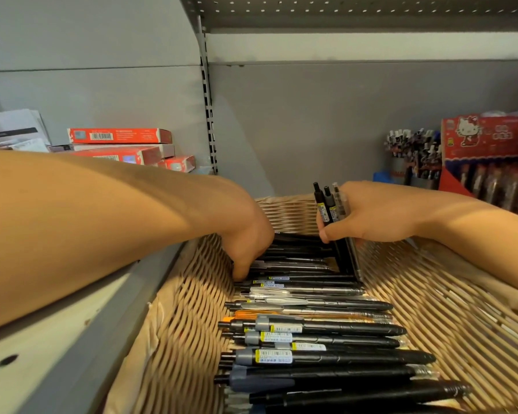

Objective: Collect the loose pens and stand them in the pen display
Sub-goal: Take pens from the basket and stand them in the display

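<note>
Several loose pens, mostly black with grey clips and yellow barcode labels, lie side by side in a woven basket. My right hand grips a small bunch of black and clear pens, held upright over the far end of the basket. My left hand reaches down into the pile at the basket's far left, fingertips among the pens; what it grasps is hidden. A pen display with upright pens stands at the back right of the shelf.
Red flat boxes are stacked on the neighbouring shelf at the left, behind a grey shelf divider. A red cartoon-cat pen box stands at the far right. The grey back wall and an upper shelf close the space.
</note>
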